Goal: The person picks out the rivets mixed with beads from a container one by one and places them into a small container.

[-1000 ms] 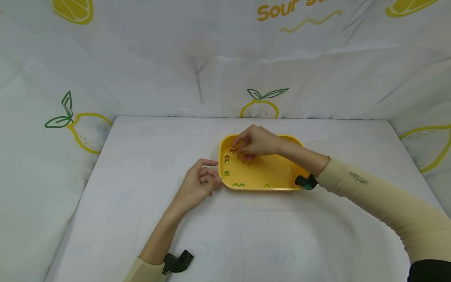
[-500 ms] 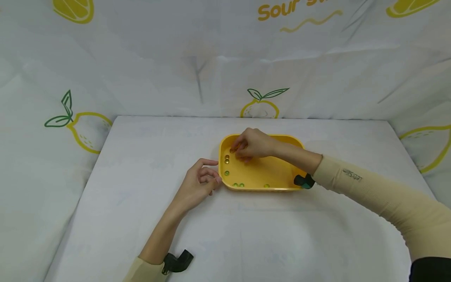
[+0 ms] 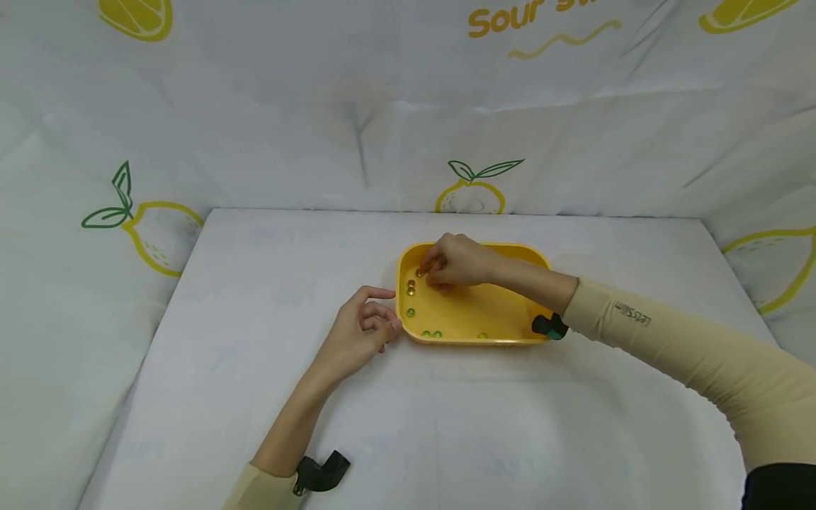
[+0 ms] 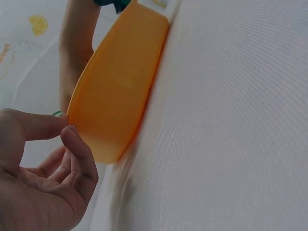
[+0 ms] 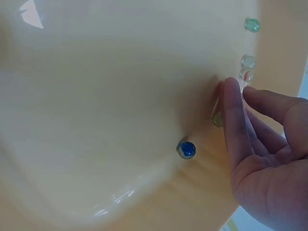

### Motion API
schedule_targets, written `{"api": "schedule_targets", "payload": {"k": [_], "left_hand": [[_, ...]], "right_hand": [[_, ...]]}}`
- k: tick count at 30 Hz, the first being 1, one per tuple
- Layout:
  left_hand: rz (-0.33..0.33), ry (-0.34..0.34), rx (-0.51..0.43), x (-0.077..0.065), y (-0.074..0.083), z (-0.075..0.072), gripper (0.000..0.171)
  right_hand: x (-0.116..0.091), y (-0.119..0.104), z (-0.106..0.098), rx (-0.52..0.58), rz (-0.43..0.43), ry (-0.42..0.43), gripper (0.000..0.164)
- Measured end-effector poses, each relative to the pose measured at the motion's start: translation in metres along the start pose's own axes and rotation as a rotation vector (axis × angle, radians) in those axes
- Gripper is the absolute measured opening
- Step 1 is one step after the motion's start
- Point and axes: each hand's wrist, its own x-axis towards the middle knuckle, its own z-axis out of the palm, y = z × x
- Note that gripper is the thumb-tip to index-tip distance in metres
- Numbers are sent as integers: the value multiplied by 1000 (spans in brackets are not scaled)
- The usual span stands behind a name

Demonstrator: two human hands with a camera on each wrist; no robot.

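A yellow tray [image 3: 487,312] on the table holds several glass marbles along its edges. My right hand [image 3: 462,261] reaches into its far left corner. In the right wrist view, the thumb and index tips come close together beside a pair of clear marbles [image 5: 248,61], and I see no marble between them. A pale marble [image 5: 217,119] is partly hidden behind the index finger; a blue marble [image 5: 186,149] lies apart from the hand. My left hand [image 3: 360,329] is at the tray's left end, index and thumb tips at its side, the other fingers bent.
A green marble [image 3: 411,312] sits by the tray's left wall, and others, such as a yellow-green marble [image 3: 482,336], line the near wall. The white table [image 3: 510,425] backs onto a lemon-print cloth [image 3: 287,120]. Each wrist carries a dark camera mount [image 3: 321,473].
My right hand has shifted slightly left and nearer inside the tray, its fingers drawn closer together and covering a marble seen earlier. The left hand and the tray stay in place.
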Motion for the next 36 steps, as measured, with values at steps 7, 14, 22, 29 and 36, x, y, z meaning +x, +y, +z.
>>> {"api": "schedule_targets", "payload": {"k": [7, 14, 22, 29, 36], "left_hand": [[4, -3, 3, 0, -1, 0, 49], [0, 2, 3, 1, -1, 0, 48], [-1, 4, 2, 1, 0, 0, 48], [-10, 5, 0, 1, 0, 0, 48], [-9, 2, -1, 1, -1, 0, 48]], "right_hand": [[2, 2, 1, -13, 7, -23, 21], [1, 0, 2, -22, 10, -27, 16], [0, -1, 2, -48, -26, -28, 10], [1, 0, 2, -6, -25, -65, 8], [3, 7, 3, 86, -20, -118, 12]]}}
